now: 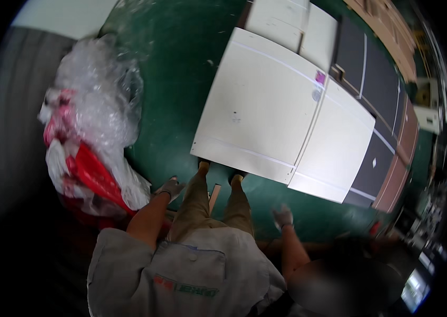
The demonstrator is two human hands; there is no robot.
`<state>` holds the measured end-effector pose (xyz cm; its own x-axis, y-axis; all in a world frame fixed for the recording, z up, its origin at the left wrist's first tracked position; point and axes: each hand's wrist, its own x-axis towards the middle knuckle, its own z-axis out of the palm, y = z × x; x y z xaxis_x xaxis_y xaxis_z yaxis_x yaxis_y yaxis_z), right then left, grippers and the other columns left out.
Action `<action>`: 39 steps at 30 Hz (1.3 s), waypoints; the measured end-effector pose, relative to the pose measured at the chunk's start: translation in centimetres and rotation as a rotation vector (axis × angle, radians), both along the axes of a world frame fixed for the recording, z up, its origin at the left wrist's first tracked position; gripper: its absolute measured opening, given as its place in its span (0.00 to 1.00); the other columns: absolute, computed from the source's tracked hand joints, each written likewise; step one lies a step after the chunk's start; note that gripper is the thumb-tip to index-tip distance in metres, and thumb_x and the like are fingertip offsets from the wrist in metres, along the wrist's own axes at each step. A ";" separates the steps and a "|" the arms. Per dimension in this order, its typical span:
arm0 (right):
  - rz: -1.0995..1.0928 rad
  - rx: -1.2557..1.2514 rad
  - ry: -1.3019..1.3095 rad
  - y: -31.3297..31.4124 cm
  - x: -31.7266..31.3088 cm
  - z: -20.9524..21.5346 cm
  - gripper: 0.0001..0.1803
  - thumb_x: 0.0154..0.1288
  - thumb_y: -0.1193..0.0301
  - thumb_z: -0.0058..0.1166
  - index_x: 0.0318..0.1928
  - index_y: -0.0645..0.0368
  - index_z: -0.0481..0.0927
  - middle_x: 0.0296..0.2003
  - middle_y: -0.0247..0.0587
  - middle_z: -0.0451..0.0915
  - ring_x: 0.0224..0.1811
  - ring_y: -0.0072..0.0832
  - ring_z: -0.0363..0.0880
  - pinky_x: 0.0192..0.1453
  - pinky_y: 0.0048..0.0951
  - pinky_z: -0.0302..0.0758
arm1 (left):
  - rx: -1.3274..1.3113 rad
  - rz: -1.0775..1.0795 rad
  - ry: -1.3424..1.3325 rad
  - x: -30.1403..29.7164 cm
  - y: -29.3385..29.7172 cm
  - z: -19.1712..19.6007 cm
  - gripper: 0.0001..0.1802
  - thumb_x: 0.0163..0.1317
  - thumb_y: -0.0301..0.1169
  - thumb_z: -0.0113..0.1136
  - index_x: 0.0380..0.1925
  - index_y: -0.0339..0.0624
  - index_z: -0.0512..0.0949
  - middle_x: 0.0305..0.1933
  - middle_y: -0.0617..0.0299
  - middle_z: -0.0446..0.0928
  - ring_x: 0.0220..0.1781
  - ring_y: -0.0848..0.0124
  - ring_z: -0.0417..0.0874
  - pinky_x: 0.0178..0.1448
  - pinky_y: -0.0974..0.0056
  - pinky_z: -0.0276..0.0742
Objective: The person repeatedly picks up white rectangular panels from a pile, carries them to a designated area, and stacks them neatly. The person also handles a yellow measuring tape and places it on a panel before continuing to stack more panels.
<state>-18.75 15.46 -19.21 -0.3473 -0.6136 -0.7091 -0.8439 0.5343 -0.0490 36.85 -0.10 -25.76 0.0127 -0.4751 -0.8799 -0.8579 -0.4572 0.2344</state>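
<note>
Head view, looking straight down the person's own body. Left to right:

Heap of clear plastic wrap with red pieces in it, on the green floor, far left.

Left hand: grey glove, arm hanging down at the side, bare forearm below a grey sleeve. Fingers loosely curled, nothing in them. It hangs just beside the lower edge of the heap; contact cannot be told.

Two khaki trouser legs, two shoe tips touching the near edge of the white panels.

White panels: two counted lying side by side, flat on the floor, ahead of the feet and between the two hands; further pale boards beyond them. Dark panels to their right.

Right hand: grey glove, arm hanging, blurred. Fingers seem slack and empty; exact spread cannot be told. It is clear of the panels' near edge.
</note>
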 end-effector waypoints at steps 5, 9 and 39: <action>0.233 0.158 -0.217 5.6 3.6 4.7 0.36 0.71 0.41 0.53 0.62 0.60 0.78 0.62 0.58 0.78 0.66 0.53 0.75 0.68 0.46 0.73 | 0.254 0.264 -0.008 1.2 7.3 8.2 0.34 0.70 0.57 0.53 0.47 0.31 0.83 0.52 0.43 0.83 0.50 0.54 0.85 0.53 0.50 0.79; 0.147 0.030 -0.367 7.6 1.7 3.6 0.38 0.69 0.41 0.56 0.63 0.62 0.78 0.60 0.61 0.79 0.63 0.57 0.76 0.66 0.48 0.74 | 0.094 0.562 0.008 -0.3 14.6 5.5 0.30 0.70 0.55 0.54 0.46 0.34 0.85 0.51 0.44 0.83 0.49 0.54 0.86 0.49 0.51 0.80; -0.263 -0.601 -0.237 47.3 -19.2 8.1 0.21 0.67 0.56 0.57 0.52 0.56 0.82 0.56 0.53 0.82 0.61 0.49 0.80 0.65 0.43 0.77 | -0.223 -0.331 0.065 -39.5 20.0 16.4 0.26 0.68 0.52 0.59 0.42 0.37 0.87 0.44 0.42 0.86 0.50 0.49 0.87 0.56 0.52 0.78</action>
